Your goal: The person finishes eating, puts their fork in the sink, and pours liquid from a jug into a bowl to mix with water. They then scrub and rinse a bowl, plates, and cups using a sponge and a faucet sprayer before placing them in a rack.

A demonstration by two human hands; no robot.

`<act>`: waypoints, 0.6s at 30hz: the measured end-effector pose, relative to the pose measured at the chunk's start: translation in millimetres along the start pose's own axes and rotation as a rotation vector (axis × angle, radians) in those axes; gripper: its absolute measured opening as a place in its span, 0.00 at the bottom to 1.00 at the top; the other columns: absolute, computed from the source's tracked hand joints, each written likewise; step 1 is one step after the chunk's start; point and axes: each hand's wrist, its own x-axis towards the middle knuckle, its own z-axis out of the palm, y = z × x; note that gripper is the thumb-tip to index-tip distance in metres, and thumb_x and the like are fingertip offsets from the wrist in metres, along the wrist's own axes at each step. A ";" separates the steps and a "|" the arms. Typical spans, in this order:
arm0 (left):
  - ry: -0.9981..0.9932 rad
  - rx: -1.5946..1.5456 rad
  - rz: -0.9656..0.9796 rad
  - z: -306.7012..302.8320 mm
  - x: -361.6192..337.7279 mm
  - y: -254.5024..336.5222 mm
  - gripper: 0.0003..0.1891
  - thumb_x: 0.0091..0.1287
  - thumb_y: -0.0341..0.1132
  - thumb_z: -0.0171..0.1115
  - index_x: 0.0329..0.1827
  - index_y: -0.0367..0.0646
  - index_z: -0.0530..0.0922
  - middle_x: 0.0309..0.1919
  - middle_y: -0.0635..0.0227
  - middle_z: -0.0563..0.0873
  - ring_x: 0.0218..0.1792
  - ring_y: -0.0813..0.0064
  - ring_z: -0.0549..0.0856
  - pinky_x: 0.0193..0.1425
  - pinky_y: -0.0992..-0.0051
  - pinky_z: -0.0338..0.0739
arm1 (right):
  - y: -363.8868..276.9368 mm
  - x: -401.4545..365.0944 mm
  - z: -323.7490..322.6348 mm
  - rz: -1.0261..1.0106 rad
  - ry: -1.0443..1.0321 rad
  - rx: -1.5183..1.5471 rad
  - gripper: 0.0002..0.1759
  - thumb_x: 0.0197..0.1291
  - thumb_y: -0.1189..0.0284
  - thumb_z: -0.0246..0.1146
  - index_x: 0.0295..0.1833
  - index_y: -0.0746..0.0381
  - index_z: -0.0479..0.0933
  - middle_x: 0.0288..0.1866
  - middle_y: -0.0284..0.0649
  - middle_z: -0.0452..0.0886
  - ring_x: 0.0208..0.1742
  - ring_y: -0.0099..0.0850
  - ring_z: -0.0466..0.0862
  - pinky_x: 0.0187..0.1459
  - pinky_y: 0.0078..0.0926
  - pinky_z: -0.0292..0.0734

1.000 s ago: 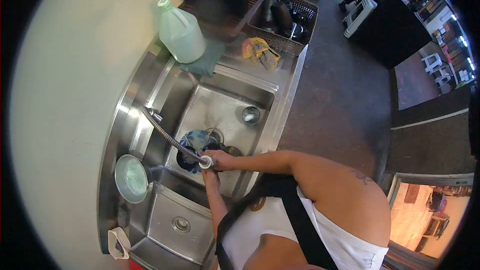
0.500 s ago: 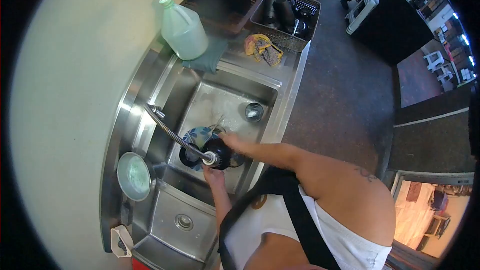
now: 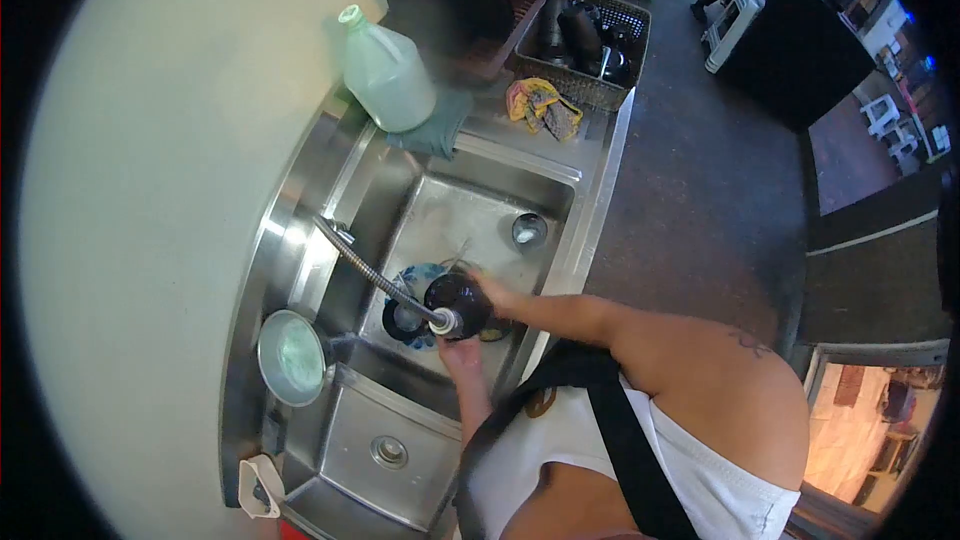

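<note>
The glossy black round vessel (image 3: 462,292) is above the large stainless-steel sink basin (image 3: 475,187), directly under the white-ringed nozzle (image 3: 444,321) of a flexible metal hose (image 3: 378,278). Right hand (image 3: 493,294) grips its right edge. Left hand (image 3: 462,354) is at its near edge; grip partly hidden, cannot be determined. Left of the vessel, a black bowl (image 3: 391,324) lies on a blue-and-white patterned plate (image 3: 426,270). Far right in the basin: a small round cup (image 3: 529,230).
</note>
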 end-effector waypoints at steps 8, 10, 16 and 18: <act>0.510 0.640 0.020 -0.9 -10.3 3.5 0.25 0.68 0.47 0.51 0.67 0.57 0.60 0.64 0.66 0.68 0.62 0.63 0.70 0.54 0.59 0.73 | -55.6 -45.5 26.3 0.222 -0.219 -0.220 0.30 0.52 0.52 0.67 0.51 0.65 0.75 0.48 0.46 0.81 0.45 0.36 0.82 0.50 0.33 0.76; 0.280 0.688 0.056 -31.0 11.2 -5.4 0.27 0.67 0.49 0.53 0.67 0.56 0.60 0.62 0.67 0.68 0.59 0.63 0.72 0.52 0.56 0.74 | -22.8 13.8 9.5 0.089 -0.114 -0.427 0.29 0.53 0.54 0.65 0.53 0.65 0.75 0.48 0.46 0.80 0.46 0.37 0.81 0.51 0.36 0.75; 0.225 0.538 -0.041 -18.9 7.5 -21.3 0.29 0.64 0.58 0.52 0.63 0.52 0.66 0.62 0.70 0.69 0.62 0.67 0.67 0.58 0.54 0.67 | -42.3 -79.5 75.0 0.133 -0.202 -0.456 0.33 0.56 0.48 0.58 0.51 0.68 0.76 0.49 0.51 0.79 0.47 0.46 0.79 0.51 0.43 0.71; 0.198 0.538 0.017 -42.1 21.0 -26.5 0.29 0.64 0.59 0.51 0.62 0.53 0.69 0.59 0.69 0.74 0.60 0.67 0.72 0.57 0.55 0.69 | -2.9 -30.0 46.1 0.015 -0.296 -0.658 0.34 0.55 0.47 0.57 0.50 0.68 0.76 0.52 0.53 0.78 0.48 0.49 0.79 0.52 0.45 0.70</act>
